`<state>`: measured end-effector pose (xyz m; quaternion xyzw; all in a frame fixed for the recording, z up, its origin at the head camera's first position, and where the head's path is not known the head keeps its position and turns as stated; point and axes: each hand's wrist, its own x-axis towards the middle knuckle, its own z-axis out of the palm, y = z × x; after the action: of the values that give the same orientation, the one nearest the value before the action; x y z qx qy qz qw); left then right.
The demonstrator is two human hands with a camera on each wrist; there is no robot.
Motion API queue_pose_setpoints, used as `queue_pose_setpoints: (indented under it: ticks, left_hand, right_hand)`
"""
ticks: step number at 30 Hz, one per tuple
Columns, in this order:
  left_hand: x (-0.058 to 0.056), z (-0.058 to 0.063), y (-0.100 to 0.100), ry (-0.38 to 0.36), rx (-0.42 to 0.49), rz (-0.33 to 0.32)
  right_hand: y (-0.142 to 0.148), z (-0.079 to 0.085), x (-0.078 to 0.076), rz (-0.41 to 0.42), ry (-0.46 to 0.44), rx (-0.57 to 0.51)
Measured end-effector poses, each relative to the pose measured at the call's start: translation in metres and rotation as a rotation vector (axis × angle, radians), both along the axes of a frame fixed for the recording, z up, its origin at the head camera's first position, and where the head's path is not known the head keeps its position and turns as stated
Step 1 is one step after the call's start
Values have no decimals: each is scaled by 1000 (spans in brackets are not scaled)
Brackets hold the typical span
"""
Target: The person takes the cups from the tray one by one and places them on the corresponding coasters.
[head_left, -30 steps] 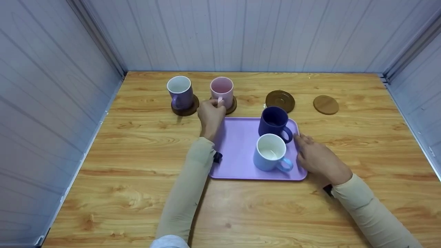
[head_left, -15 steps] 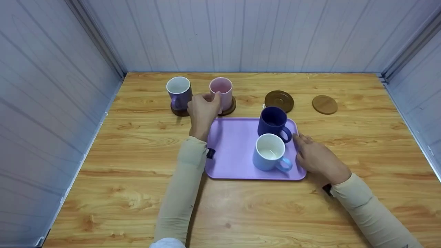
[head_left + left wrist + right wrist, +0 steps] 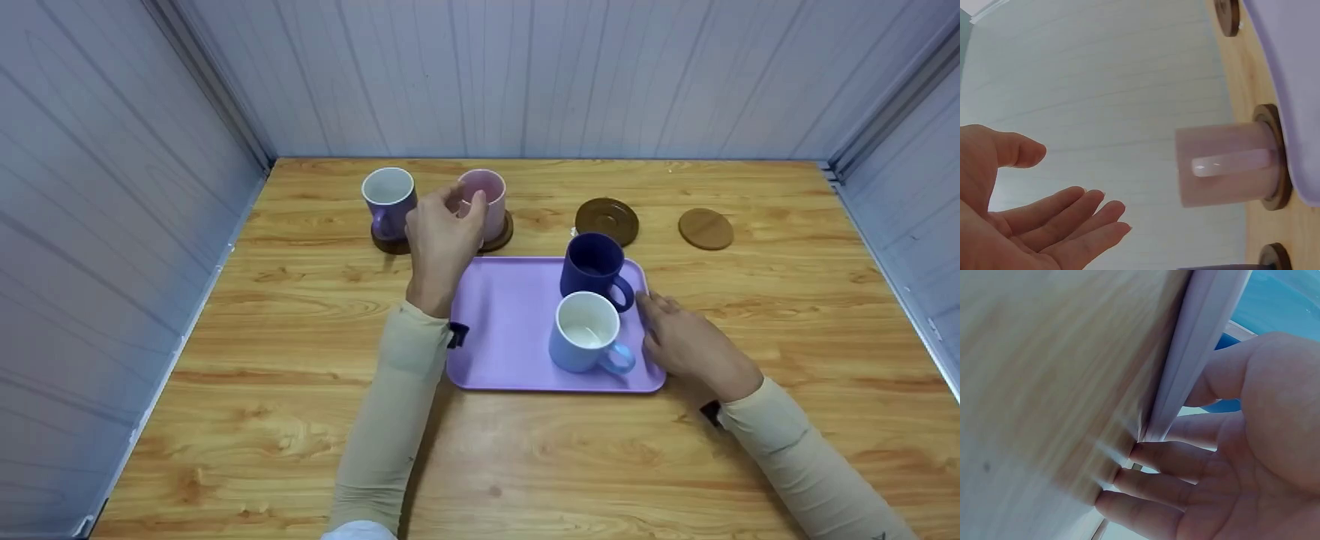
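Observation:
In the head view my left hand (image 3: 444, 236) is raised just in front of the pink mug (image 3: 491, 214), which stands upright on a brown coaster (image 3: 504, 236). The left wrist view shows that hand's thumb and fingers spread, apart from the mug (image 3: 1224, 188) and holding nothing. At the right edge of the lilac tray (image 3: 502, 330), my right hand (image 3: 694, 345) rests with its fingers fairly straight. Its thumb and index tips are hidden behind the tray rim (image 3: 1185, 354); the other fingertips touch the table. A navy mug (image 3: 581, 274) and a light blue mug (image 3: 571, 349) stand on the tray.
Left of the pink mug, a purple mug (image 3: 397, 214) stands on a dark coaster (image 3: 386, 245). Behind the tray lie a dark brown coaster (image 3: 607, 217) and, farther right, a lighter wooden disc (image 3: 706, 229). Pale panelled walls (image 3: 480, 75) enclose the wooden table (image 3: 300, 450).
My left hand has let go of the pink mug's handle and moved slightly left and up, its fingers spreading. The pink mug stays on its coaster. The right hand has stayed at the tray.

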<state>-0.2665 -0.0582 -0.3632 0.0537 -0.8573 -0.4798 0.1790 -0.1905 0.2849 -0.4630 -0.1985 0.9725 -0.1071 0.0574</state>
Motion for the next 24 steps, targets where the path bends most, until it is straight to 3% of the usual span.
queue_pose_setpoints:
  ticks: [6, 11, 17, 24]
  left_hand:
    - [21, 17, 11, 108, 13, -92]
    - [36, 19, 18, 176, -81, -149]
    - [47, 8, 27, 250, -188, -193]
    - [53, -20, 29, 184, -328, -252]
  right_hand:
    - [-1, 2, -1, -6, -2, -10]
    - [0, 0, 0, -19, -11, -9]
    - [-1, -1, 1, -7, 4, -7]
    - [-1, 1, -1, -8, 10, -1]
